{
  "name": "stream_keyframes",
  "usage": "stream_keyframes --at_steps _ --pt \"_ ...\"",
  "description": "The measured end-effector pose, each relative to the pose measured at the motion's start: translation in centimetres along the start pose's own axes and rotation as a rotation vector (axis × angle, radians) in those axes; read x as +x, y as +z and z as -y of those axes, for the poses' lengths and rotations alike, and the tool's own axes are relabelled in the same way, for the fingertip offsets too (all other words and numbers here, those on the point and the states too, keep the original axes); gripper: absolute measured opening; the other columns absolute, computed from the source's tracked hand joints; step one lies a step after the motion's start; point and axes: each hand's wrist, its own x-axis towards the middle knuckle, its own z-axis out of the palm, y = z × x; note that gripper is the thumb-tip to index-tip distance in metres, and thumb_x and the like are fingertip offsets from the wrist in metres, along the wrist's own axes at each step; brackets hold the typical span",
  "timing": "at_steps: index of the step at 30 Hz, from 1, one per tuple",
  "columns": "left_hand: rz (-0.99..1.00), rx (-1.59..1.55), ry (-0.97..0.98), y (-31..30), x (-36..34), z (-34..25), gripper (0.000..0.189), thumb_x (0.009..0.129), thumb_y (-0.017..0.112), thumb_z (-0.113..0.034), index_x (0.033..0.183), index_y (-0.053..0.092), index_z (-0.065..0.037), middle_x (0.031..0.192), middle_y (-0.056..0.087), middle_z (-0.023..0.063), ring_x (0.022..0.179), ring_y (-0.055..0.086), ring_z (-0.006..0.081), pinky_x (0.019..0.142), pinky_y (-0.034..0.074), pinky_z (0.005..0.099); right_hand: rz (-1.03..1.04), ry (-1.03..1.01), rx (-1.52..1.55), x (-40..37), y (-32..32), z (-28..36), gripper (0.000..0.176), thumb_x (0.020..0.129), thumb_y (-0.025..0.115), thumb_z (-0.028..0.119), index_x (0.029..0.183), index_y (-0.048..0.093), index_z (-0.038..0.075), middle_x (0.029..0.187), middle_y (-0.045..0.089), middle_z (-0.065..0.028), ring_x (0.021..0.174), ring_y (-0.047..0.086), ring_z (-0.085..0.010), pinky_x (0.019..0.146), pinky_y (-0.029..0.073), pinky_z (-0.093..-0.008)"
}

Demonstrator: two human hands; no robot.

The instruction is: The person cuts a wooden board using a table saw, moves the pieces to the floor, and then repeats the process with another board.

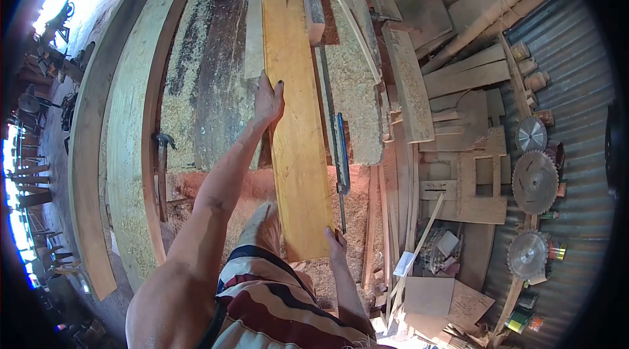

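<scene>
A long yellow-brown wooden board [298, 133] lies lengthwise in front of me, its far end on a pale flat plate [255, 41] of the sawdust-covered workbench [219, 87]. My left hand [268, 101] is closed on the board's left edge about midway along, thumb on top and some fingers hidden. Down at the near right corner, my right hand [337, 244] grips the edge with its thumb on the upper face. Along the far right side of the board stands a straight block-like fence [312, 5]. A narrow blue and black object [343, 152] lies right of the board.
Thick planks [131, 133] run along the left, beside a hammer [164, 146]. A thin wood strip [357, 34] lies on the bench at right. Circular saw blades [535, 182] hang on the corrugated metal wall [583, 119]. Offcuts [429, 296] and sawdust cover the floor.
</scene>
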Motion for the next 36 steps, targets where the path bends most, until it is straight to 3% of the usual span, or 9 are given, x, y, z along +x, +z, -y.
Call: stream_keyframes --at_steps 4,7,12,21,25,28,32,34,36 --pt "0.079 0.086 -0.016 0.0 2.7 0.3 0.063 0.108 0.053 -0.030 0.155 0.035 0.008 0.143 0.052 0.0385 0.132 0.050 0.0592 0.116 0.034 0.0637 0.004 0.005 -0.003 1.9 0.7 0.3 0.039 0.101 0.076 0.043 0.113 0.072 0.007 0.107 0.070 0.0006 0.101 0.060 -0.0119 0.093 0.047 -0.0308" --pt "0.047 0.120 0.012 1.3 4.5 2.2 0.067 0.109 0.049 -0.033 0.156 0.032 0.012 0.144 0.051 0.0394 0.133 0.049 0.0598 0.118 0.032 0.0648 0.030 0.051 0.032 2.5 1.7 2.5 0.048 0.100 0.077 0.040 0.131 0.071 0.005 0.122 0.072 -0.0036 0.113 0.064 -0.0148 0.100 0.050 -0.0327" --pt "0.072 0.187 0.008 1.5 7.1 2.3 0.071 0.110 0.046 -0.035 0.157 0.028 0.015 0.144 0.050 0.0406 0.136 0.046 0.0598 0.122 0.028 0.0640 -0.002 0.035 0.019 4.3 3.6 3.9 0.047 0.101 0.076 0.041 0.132 0.072 0.005 0.119 0.073 -0.0016 0.113 0.061 -0.0129 0.101 0.046 -0.0312" --pt "0.113 0.151 -0.037 2.9 12.4 4.2 0.076 0.111 0.043 -0.040 0.160 0.022 0.014 0.157 0.038 0.0421 0.149 0.036 0.0589 0.124 0.025 0.0659 0.005 -0.008 0.064 6.8 6.7 8.3 0.054 0.100 0.078 0.039 0.138 0.070 0.002 0.127 0.073 -0.0048 0.118 0.063 -0.0144 0.106 0.046 -0.0321" --pt "0.163 0.243 -0.012 2.0 13.2 4.1 0.088 0.108 0.050 -0.051 0.165 0.020 0.008 0.165 0.028 0.0399 0.156 0.027 0.0560 0.127 0.022 0.0651 -0.011 -0.063 0.078 7.7 7.2 8.1 0.052 0.100 0.078 0.038 0.134 0.071 0.000 0.124 0.074 -0.0060 0.116 0.064 -0.0151 0.104 0.047 -0.0321" --pt "0.306 0.377 0.148 -3.6 5.5 -1.8 0.100 0.101 0.059 -0.061 0.168 0.021 0.003 0.172 0.020 0.0354 0.161 0.019 0.0530 0.128 0.019 0.0660 -0.015 -0.064 0.082 8.0 7.7 9.2 0.049 0.097 0.081 0.039 0.125 0.074 -0.001 0.118 0.074 -0.0054 0.113 0.064 -0.0150 0.104 0.047 -0.0317" --pt "0.786 0.398 0.301 -15.2 -14.9 -13.4 0.120 0.089 0.071 -0.072 0.168 0.022 0.004 0.176 0.016 0.0299 0.164 0.013 0.0495 0.131 0.018 0.0607 -0.026 -0.086 0.039 8.6 7.6 8.9 0.058 0.094 0.084 0.042 0.126 0.073 -0.005 0.122 0.075 -0.0075 0.115 0.065 -0.0163 0.105 0.046 -0.0308" --pt "0.958 0.545 0.269 -16.5 -23.0 -14.3 0.122 0.082 0.081 -0.063 0.167 0.024 0.003 0.177 0.016 0.0267 0.164 0.013 0.0470 0.132 0.019 0.0577 -0.038 -0.124 0.005 8.6 8.4 9.7 0.061 0.093 0.084 0.044 0.127 0.074 -0.006 0.124 0.075 -0.0104 0.119 0.064 -0.0175 0.108 0.045 -0.0325" --pt "0.810 0.610 0.327 -15.1 -26.0 -11.2 0.122 0.078 0.087 -0.052 0.168 0.025 0.001 0.177 0.016 0.0245 0.165 0.014 0.0452 0.132 0.020 0.0572 -0.014 -0.125 -0.021 8.0 8.3 10.4 0.067 0.094 0.083 0.045 0.133 0.069 -0.008 0.131 0.072 -0.0164 0.124 0.063 -0.0215 0.111 0.045 -0.0361"
